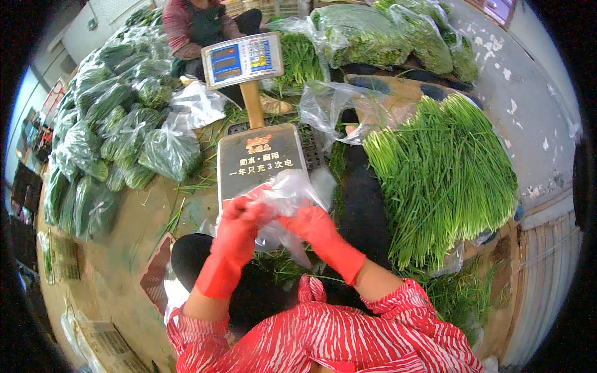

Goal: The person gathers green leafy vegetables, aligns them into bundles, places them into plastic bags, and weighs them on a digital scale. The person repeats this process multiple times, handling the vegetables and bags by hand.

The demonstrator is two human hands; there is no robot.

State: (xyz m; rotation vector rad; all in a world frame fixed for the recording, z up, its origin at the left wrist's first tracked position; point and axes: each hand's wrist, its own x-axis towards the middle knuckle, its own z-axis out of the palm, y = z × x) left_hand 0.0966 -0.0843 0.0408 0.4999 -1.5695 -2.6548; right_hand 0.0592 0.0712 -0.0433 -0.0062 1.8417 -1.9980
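Both hands wear red rubber gloves. My left hand (247,214) and my right hand (308,224) grip a clear plastic bag (289,191), crumpled and partly blurred, over the near edge of a digital scale's platform (256,158). The scale's display and keypad panel (242,60) stands on a post behind the platform. To the right lies a large pile of cut green garlic chives (447,182). Another loose clear plastic bag (326,107) lies beyond the platform, to its right.
Bagged greens (121,116) are heaped at the left. A co-worker (200,28) sits behind the scale. Large bags of greens (368,37) stand at the back. A pink plastic crate (156,275) is by my left knee. Loose stalks (175,217) litter the floor.
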